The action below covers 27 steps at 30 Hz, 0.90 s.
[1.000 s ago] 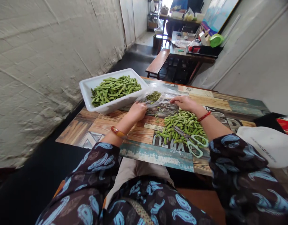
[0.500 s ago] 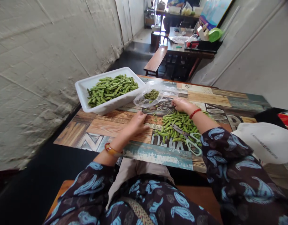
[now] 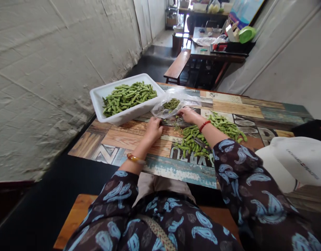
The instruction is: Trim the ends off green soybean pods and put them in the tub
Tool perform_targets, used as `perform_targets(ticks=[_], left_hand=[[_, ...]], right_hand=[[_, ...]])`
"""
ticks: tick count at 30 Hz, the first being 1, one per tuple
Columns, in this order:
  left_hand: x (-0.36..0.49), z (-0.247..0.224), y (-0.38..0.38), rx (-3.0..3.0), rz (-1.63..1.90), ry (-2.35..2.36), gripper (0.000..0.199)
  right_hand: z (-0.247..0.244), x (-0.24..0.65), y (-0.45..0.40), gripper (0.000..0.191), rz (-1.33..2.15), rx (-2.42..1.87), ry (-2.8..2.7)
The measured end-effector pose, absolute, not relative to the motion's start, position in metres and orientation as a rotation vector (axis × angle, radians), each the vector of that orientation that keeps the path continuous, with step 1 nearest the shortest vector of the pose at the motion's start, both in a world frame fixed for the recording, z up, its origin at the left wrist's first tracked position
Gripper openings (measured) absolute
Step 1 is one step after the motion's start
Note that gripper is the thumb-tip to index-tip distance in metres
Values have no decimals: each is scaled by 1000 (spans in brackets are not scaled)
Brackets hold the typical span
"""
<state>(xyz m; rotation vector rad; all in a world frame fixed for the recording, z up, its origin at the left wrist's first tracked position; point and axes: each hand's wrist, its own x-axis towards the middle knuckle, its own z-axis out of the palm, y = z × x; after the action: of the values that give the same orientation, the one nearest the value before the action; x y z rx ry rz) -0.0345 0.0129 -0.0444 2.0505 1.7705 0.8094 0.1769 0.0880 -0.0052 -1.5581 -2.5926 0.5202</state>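
Note:
My left hand (image 3: 153, 129) is at the near left edge of a clear plastic bag (image 3: 160, 112), fingers curled together. What they hold, if anything, is hidden. My right hand (image 3: 188, 115), with a red bead bracelet at the wrist, is closed at the bag's near right side; its fingertips point left and their contents cannot be made out. Green trimmings (image 3: 171, 104) lie in the bag, and small scraps (image 3: 177, 127) are on the table between the hands. Under my right forearm spreads a pile of edamame pods (image 3: 190, 137), with scissors (image 3: 201, 143) on it, partly covered by my arm.
A white plastic tub (image 3: 121, 120) holding many edamame pods (image 3: 129, 98) stands at the table's far left. More pods (image 3: 225, 125) lie right of my forearm. A white cap (image 3: 293, 157) is at the right. Beyond the patterned table (image 3: 129, 139) are a bench (image 3: 178, 64) and another table.
My right hand has moved left to the bag's near side, its forearm now covering the scissor handles. My left hand has moved slightly forward, its fingers drawing together. The view has shifted a little.

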Motion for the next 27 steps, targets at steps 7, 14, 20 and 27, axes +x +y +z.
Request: perform_targets(ticks=[7, 14, 20, 27], left_hand=[[-21, -43, 15, 2082, 706, 1348, 35], [-28, -28, -1, 2190, 623, 1435, 36], [7, -28, 11, 2284, 496, 1401, 9], [15, -37, 22, 1940, 805, 1588, 12]], right_hand=[[1, 164, 65, 31, 685, -1348, -2740], [10, 195, 51, 57, 658, -1334, -2780], [3, 161, 38, 32, 652, -1477, -2637], [-16, 160, 38, 16, 778, -1533, -2217]])
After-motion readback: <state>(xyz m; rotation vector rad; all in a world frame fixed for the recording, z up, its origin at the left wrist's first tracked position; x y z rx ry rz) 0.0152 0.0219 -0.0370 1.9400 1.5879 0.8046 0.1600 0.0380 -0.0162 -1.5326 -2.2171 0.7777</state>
